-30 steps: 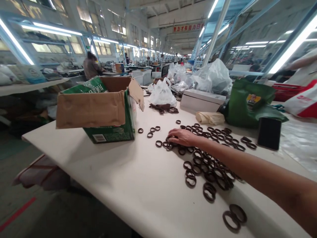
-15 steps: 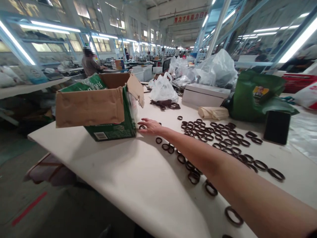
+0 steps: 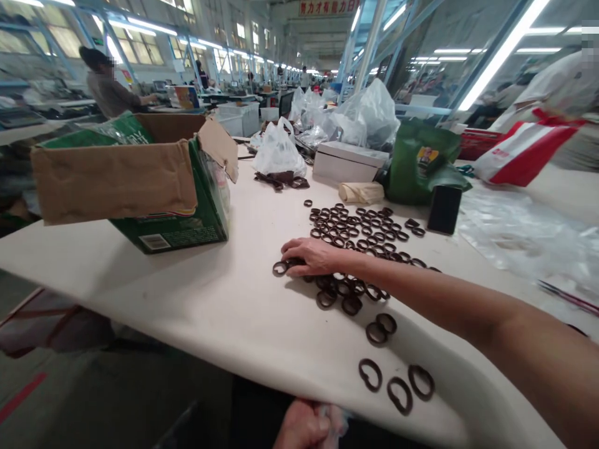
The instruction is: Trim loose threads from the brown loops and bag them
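Several dark brown rings (image 3: 355, 234) lie spread over the white table (image 3: 224, 312), and a few (image 3: 397, 383) rest near its front edge. My right hand (image 3: 311, 255) lies palm down on the near end of the ring pile, fingers stretched flat over a few rings, one ring (image 3: 279, 268) at its fingertips. My left hand (image 3: 304, 427) shows below the table's front edge, its fingers closed round a pale crumpled thing I cannot make out. An open green and brown cardboard box (image 3: 140, 181) stands to the left of my right hand.
Behind the rings are a black block (image 3: 443, 209), a green bag (image 3: 423, 159), a white box (image 3: 349, 162), a rolled cream cloth (image 3: 360, 192) and tied plastic bags (image 3: 278, 153). Clear plastic sheet (image 3: 515, 234) covers the right side. A person (image 3: 110, 84) works at a far bench.
My right hand reached out to the foot of the cardboard box, then drew back toward me onto the near end of the ring pile. My left hand has come into view below the table edge.
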### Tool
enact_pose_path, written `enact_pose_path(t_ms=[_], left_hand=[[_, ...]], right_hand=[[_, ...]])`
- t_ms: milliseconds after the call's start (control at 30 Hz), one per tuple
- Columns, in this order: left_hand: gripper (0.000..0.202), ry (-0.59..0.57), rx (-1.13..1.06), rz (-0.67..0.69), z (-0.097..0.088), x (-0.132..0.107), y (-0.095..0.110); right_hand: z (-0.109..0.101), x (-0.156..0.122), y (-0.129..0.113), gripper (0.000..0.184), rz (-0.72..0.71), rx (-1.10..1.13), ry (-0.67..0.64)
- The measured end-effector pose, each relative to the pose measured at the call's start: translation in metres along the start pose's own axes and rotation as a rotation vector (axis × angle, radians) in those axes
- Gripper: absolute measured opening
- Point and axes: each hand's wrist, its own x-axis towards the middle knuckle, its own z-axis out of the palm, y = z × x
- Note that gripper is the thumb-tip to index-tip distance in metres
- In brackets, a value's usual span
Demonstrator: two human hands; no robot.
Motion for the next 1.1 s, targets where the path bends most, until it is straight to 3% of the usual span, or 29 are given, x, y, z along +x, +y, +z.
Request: enact_pose_path(t_ms=[100, 200, 333, 433, 600, 767, 933, 1100], left_hand=[[0.043, 0.019, 0.027, -0.041, -0.004, -0.003, -0.002], [0.042, 0.048, -0.013, -0.019, -0.008, -0.004, -0.005], [0.04, 0.061, -0.025, -0.016, -0.005, -0.006, -0.003], [0.03, 0.055, -0.039, -0.016, 0.004, -0.01, 0.001], [0.019, 0.169, -0.063, 0.018, 0.02, -0.02, 0.011], [0.014, 0.176, -0.066, 0.015, 0.016, -0.022, 0.013], [0.025, 0.152, -0.09, 0.03, 0.014, -0.021, 0.012], [0.024, 0.118, -0.115, 0.042, 0.023, -0.023, 0.015]], right_hand=[[0.004, -0.025, -0.015, 0.046, 0.03, -0.065, 0.058], [0.008, -0.018, -0.021, 0.054, 0.065, -0.042, 0.115], [0.018, 0.011, -0.024, 0.04, 0.01, -0.014, 0.07], [0.022, 0.008, -0.032, 0.027, -0.007, -0.045, 0.043], [0.024, -0.05, -0.064, 0.018, 0.044, -0.05, 0.05], [0.029, -0.109, -0.098, 0.02, 0.071, -0.023, 0.033], [0.034, -0.15, -0.134, 0.024, 0.094, -0.012, 0.029], [0.041, -0.178, -0.169, 0.025, 0.124, -0.067, 0.045]])
